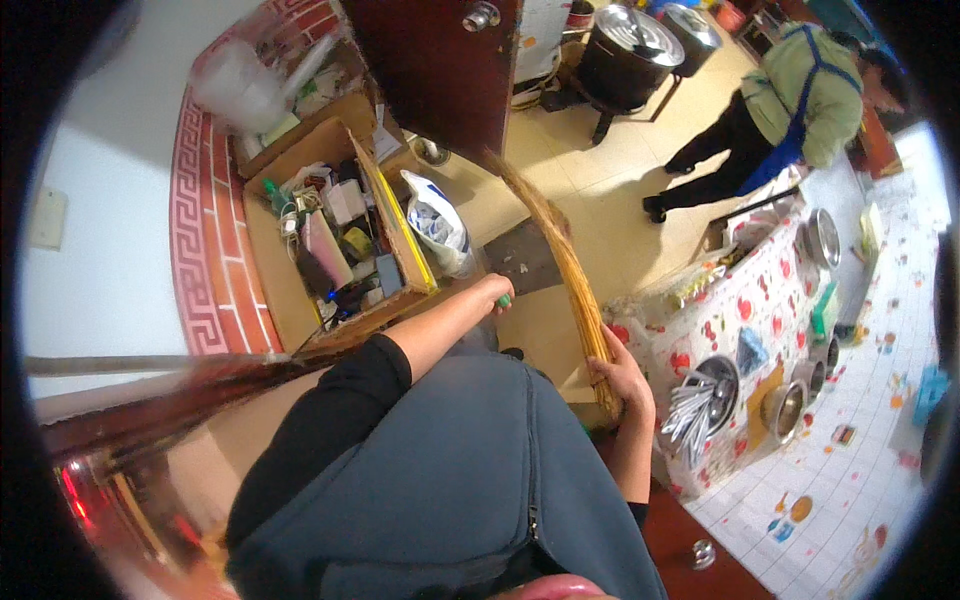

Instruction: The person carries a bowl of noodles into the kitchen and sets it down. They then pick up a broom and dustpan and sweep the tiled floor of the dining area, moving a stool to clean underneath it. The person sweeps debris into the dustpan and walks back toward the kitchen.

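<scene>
My left hand (491,289) is closed around a green object (503,301), perhaps a handle; the rest of it is hidden. In my right hand (624,373) is a straw broom (566,262), gripped near its lower end in the picture, while its thin tips reach up towards the dark door. Between my hands and just beyond them, a dark grey flat patch (523,257) with pale specks shows on the tiled floor; I cannot tell whether it is a dustpan or a mat.
At left, a cardboard box (420,296) holds assorted items beside a white plastic bag (442,225). A brown door (442,75) with a knob stands ahead. Large lidded pots (622,75) stand beyond it. A person (787,105) in a blue apron stands near a counter (720,330) bearing bowls and spoons.
</scene>
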`<state>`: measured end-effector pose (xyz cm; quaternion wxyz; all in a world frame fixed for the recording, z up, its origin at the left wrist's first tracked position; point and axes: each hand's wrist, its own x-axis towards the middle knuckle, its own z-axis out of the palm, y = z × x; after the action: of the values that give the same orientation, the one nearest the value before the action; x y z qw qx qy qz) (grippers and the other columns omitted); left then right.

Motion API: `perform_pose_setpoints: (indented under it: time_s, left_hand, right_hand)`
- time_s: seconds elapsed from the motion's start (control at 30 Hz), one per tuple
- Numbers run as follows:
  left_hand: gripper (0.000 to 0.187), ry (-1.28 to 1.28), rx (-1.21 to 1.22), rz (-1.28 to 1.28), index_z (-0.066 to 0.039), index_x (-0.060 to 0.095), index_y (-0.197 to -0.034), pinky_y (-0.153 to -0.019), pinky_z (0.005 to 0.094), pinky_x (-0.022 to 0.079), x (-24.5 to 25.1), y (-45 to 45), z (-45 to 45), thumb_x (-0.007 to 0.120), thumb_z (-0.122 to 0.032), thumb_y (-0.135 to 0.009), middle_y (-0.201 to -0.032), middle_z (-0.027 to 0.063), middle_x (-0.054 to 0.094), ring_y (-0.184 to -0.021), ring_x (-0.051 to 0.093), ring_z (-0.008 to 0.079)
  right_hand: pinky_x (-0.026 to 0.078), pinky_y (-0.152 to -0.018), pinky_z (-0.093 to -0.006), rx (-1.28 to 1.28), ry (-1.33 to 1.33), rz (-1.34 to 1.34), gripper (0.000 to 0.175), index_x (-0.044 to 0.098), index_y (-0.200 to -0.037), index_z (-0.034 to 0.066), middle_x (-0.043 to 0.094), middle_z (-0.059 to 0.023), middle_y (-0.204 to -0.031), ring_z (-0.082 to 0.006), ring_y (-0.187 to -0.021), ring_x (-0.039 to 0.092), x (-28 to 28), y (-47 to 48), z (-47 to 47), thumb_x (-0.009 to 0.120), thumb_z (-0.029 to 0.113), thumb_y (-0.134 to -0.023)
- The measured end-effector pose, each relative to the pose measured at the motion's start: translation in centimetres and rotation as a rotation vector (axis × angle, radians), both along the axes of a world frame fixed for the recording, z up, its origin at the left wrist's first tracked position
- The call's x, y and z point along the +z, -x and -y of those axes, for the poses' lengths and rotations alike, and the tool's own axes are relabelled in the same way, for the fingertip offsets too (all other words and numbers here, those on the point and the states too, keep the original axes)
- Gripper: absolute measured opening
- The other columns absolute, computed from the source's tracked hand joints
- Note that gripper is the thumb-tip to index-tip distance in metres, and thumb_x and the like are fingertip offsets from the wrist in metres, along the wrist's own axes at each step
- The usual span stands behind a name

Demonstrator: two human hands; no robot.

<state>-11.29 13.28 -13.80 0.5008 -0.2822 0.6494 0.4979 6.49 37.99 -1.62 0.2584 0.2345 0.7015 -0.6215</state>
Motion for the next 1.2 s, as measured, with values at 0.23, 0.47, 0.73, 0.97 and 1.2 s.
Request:
perform_pose_setpoints:
  time_s: [0.23,0.47,0.73,0.97,1.2]
  left_hand:
    - [0.008,0.004,0.188,0.062,-0.002,0.053,-0.080,-0.036,0.0302,0.033,-3.5,7.4,-3.2,0.057,-0.007,-0.075,-0.063,0.0144,0.053,-0.046,0.048,0.0221]
    - [0.013,0.016,0.241,0.131,-0.005,0.055,-0.084,-0.033,0.0311,0.031,-7.9,15.6,-4.4,0.059,-0.009,-0.073,-0.060,0.0133,0.053,-0.041,0.044,0.0217]
    - [0.028,0.181,0.273,0.065,-0.006,0.053,-0.095,-0.033,0.0355,0.036,-12.1,21.8,-4.1,0.063,-0.014,-0.071,-0.061,0.0111,0.050,-0.043,0.046,0.0228]
    - [0.011,0.207,0.319,0.029,-0.005,0.056,-0.068,-0.033,0.0365,0.038,-13.8,27.8,-1.3,0.063,-0.014,-0.069,-0.061,0.0109,0.056,-0.043,0.051,0.0227]
    - [0.042,0.371,0.332,-0.081,-0.008,0.056,-0.108,-0.035,0.0421,0.042,-14.5,34.7,1.0,0.067,-0.011,-0.068,-0.094,0.0170,0.058,-0.058,0.057,0.0278]
  right_hand:
    - [0.048,-0.079,-0.0287,0.061,0.037,-0.099,0.068,0.032,-0.143,0.0060,0.057,-0.0111,-0.116,-0.0181,-0.092,0.058,-2.7,16.7,-0.5,0.058,0.005,-0.079]
    - [0.049,-0.073,-0.0294,-0.154,0.202,0.155,0.067,0.032,-0.142,0.0035,0.060,-0.0111,-0.106,-0.0174,-0.085,0.059,-2.8,22.6,-3.0,0.058,0.003,-0.080]
    - [0.049,-0.075,-0.0280,-0.123,0.215,0.122,0.069,0.032,-0.143,0.0065,0.059,-0.0107,-0.110,-0.0168,-0.087,0.059,-0.6,26.3,-3.7,0.057,0.001,-0.079]
    - [0.043,-0.090,-0.0274,0.013,0.165,0.226,0.068,0.032,-0.143,0.0062,0.051,-0.0092,-0.129,-0.0168,-0.108,0.053,1.3,28.7,-5.9,0.054,0.000,-0.079]
    - [0.039,-0.097,-0.0288,-0.053,0.206,0.215,0.068,0.031,-0.143,0.0047,0.047,-0.0097,-0.134,-0.0180,-0.117,0.048,1.6,27.8,-7.5,0.054,0.000,-0.080]
